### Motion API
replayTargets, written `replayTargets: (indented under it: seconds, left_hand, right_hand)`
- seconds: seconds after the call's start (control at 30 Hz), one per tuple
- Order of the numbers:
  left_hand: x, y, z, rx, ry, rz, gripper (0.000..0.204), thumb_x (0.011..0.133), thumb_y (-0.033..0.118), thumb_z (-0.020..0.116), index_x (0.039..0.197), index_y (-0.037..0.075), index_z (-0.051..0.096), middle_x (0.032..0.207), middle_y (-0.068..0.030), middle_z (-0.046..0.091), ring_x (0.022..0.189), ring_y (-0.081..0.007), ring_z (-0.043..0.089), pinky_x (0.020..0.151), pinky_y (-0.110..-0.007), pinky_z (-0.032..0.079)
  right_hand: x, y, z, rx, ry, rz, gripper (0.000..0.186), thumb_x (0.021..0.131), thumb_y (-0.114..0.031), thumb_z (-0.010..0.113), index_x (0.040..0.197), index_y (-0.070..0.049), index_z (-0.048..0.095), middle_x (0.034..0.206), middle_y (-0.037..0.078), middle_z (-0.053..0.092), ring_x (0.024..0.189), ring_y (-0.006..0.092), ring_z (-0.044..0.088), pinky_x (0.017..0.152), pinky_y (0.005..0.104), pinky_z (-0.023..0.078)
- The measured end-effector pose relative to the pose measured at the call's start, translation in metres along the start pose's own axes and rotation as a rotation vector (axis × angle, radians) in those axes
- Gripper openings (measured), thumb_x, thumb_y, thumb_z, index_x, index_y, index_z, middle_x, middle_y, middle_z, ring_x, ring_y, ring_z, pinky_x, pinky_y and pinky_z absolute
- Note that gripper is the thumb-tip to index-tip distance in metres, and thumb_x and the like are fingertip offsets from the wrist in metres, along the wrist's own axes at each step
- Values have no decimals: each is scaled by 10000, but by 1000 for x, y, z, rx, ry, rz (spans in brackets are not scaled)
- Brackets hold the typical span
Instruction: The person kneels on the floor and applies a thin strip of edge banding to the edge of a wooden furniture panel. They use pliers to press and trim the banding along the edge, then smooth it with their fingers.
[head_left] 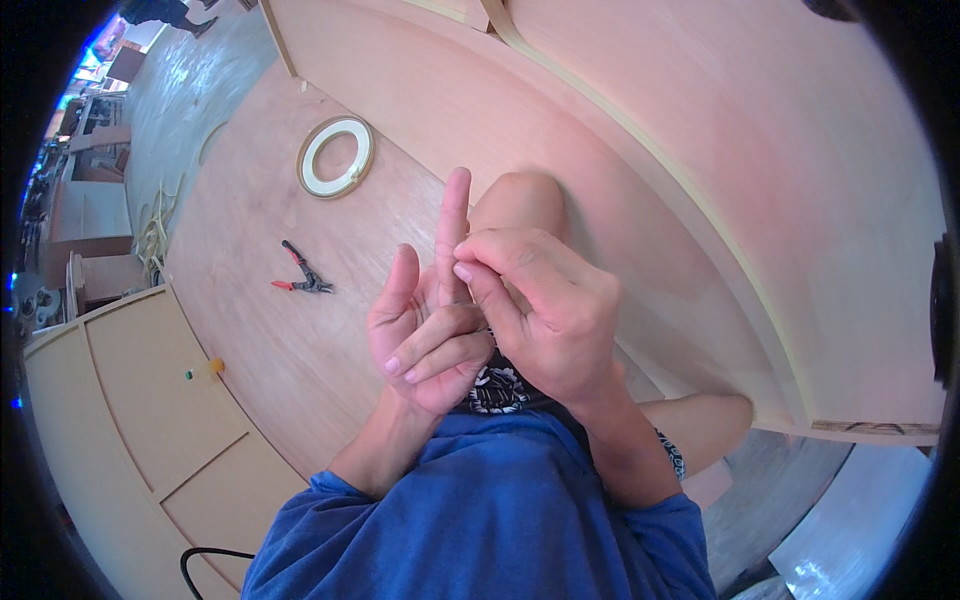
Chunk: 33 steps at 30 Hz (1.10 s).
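My left hand [428,335] is held palm up in front of my chest, its index finger pointing straight up and its thumb apart. The middle, ring and little fingers are curled toward the palm. Against the side of that index finger, my right hand [562,315] pinches thumb and forefinger together; whatever may be between the tips is too small to make out. To the left, a pair of pliers-like cutters [308,275] with black and red handles lies spread on the wooden sheet [235,210]. Farther off rests a ring-shaped roll of pale edging strip [313,168].
A tall curved wooden panel [680,230] with a pale edge strip rises on my right. At lower left stands a framed wooden panel [130,370] with a small yellow object [215,367] by its edge. Tangled strips [155,235] and boards lie at far left; a person's legs [185,18] show beyond.
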<state>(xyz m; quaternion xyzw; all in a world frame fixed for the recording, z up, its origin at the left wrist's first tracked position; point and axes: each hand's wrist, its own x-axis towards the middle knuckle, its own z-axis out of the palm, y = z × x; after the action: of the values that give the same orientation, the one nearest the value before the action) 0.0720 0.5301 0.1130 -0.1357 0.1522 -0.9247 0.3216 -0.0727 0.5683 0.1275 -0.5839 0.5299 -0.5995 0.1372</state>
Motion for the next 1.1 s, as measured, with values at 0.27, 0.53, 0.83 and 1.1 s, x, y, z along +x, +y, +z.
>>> replayTargets:
  seconds: [0.27, 0.53, 0.83, 1.1]
  left_hand:
    - [-3, -4, 4, 136, -59, -93, 715, 1205, 391, 363, 1764, 290, -71, 1658, -231, 483, 475, -120, 596, 431, -237, 512]
    - [-7, -35, 20, 85, -67, -176, 734, 1201, 407, 386, 1761, 312, -79, 1729, -192, 398, 474, -121, 597, 437, -240, 526]
    - [-15, -101, 22, 157, 3, -107, 677, 1204, 440, 353, 1767, 314, -1, 1729, -149, 404, 466, -108, 547, 442, -244, 502]
    - [-23, -160, -15, 283, 135, -32, 644, 1214, 418, 317, 1766, 384, -13, 1724, 49, 448, 478, -129, 491, 458, -281, 465]
  right_hand:
    - [-5, -16, -2, 300, 46, 329, 93, 998, -5, 781, 1057, 58, 747, 936, 103, 792, 866, 138, 764, 731, 278, 613]
    - [-11, -40, -31, 382, 100, 352, 138, 991, -67, 796, 1065, 46, 768, 932, 155, 814, 835, 190, 810, 731, 301, 632]
    - [-40, -52, -80, 350, 139, 252, 101, 994, -56, 772, 1044, 31, 771, 923, 157, 808, 803, 207, 801, 704, 326, 618]
    - [-69, -35, -107, 305, 228, 383, 135, 1032, -129, 771, 1024, 6, 764, 806, 81, 756, 723, 122, 711, 659, 286, 561]
